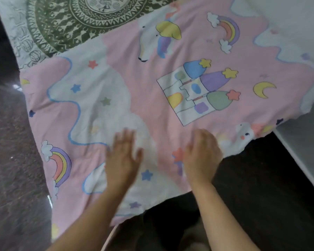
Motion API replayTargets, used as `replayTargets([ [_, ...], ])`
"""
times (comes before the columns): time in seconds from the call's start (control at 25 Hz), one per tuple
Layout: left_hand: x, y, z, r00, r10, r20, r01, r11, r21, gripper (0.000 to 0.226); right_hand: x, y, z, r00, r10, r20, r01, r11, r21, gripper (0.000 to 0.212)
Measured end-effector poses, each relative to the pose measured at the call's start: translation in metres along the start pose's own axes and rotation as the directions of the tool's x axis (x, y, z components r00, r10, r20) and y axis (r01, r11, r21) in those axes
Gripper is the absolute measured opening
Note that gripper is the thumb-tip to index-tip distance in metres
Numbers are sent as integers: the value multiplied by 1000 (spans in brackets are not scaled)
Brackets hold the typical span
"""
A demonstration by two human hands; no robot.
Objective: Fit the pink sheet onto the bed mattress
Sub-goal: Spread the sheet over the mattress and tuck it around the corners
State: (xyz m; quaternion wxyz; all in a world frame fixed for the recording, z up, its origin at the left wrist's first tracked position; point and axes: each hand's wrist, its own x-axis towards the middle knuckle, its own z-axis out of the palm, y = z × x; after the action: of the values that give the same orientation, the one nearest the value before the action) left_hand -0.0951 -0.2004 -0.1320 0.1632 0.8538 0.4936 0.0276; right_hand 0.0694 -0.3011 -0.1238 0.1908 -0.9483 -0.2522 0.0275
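The pink sheet (149,91), printed with castles, rainbows, clouds and stars, lies spread flat over the near end of the mattress. My left hand (123,156) rests palm down on it near the front edge, fingers apart and motion-blurred. My right hand (201,156) lies flat on the sheet a little to the right, close to the near edge, holding nothing. The sheet's right corner (312,98) droops over the mattress side. The mattress itself is hidden under the cloth.
A green and white mandala-patterned cover (65,24) lies on the far part of the bed, beyond the pink sheet. Dark speckled floor (9,142) runs along the left. A white surface (301,145) stands at the right, with dark floor (252,187) in front.
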Motion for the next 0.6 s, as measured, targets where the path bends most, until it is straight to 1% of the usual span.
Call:
replayTargets([
  [0.04, 12, -15, -3, 964, -262, 49, 260, 964, 49, 59, 16, -17, 6, 944, -287, 163, 293, 956, -14, 43],
  [0.08, 8, -24, 3, 883, -452, 130, 447, 892, 65, 62, 29, -27, 14, 794, -479, 375, 521, 854, -11, 51],
  [0.12, -6, -23, 14, 823, -537, 187, 531, 843, 87, 66, 42, -24, 21, 608, -546, 576, 659, 752, 16, 59],
  [0.16, -31, -19, 25, 804, -563, 190, 554, 826, 104, 69, 54, -12, 26, 488, -531, 693, 712, 701, 35, 67],
  [0.2, -57, -8, 33, 803, -566, 185, 557, 824, 103, 74, 68, 10, 29, 477, -500, 723, 720, 694, 5, 76],
  [0.24, -83, 4, 38, 793, -575, 202, 565, 818, 114, 82, 80, 36, 26, 546, -475, 689, 688, 725, -45, 83],
  [0.28, -102, 20, 39, 770, -586, 252, 567, 810, 152, 91, 91, 64, 20, 636, -449, 628, 640, 761, -104, 87],
  [0.32, -111, 38, 40, 776, -562, 288, 529, 827, 190, 97, 104, 93, 10, 728, -408, 551, 580, 795, -178, 88],
  [0.36, -110, 56, 41, 816, -500, 290, 461, 866, 195, 97, 116, 118, -1, 811, -335, 480, 495, 829, -258, 86],
  [0.4, -95, 82, 42, 875, -402, 269, 373, 915, 151, 91, 132, 137, -14, 869, -238, 434, 398, 857, -327, 84],
  [0.44, -70, 109, 44, 930, -288, 227, 271, 957, 104, 83, 149, 148, -21, 907, -119, 404, 283, 882, -376, 81],
  [0.48, -35, 140, 43, 961, -205, 184, 200, 979, 50, 78, 166, 149, -25, 928, -30, 371, 190, 896, -403, 77],
  [0.52, 5, 168, 43, 972, -192, 134, 197, 980, -25, 75, 184, 141, -26, 945, -45, 323, 171, 912, -373, 71],
  [0.56, 43, 192, 43, 965, -229, 125, 240, 967, -87, 72, 199, 129, -23, 942, -131, 310, 235, 916, -325, 65],
  [0.6, 79, 212, 47, 962, -242, 129, 256, 961, -106, 70, 215, 118, -17, 889, -281, 362, 385, 886, -257, 62],
])
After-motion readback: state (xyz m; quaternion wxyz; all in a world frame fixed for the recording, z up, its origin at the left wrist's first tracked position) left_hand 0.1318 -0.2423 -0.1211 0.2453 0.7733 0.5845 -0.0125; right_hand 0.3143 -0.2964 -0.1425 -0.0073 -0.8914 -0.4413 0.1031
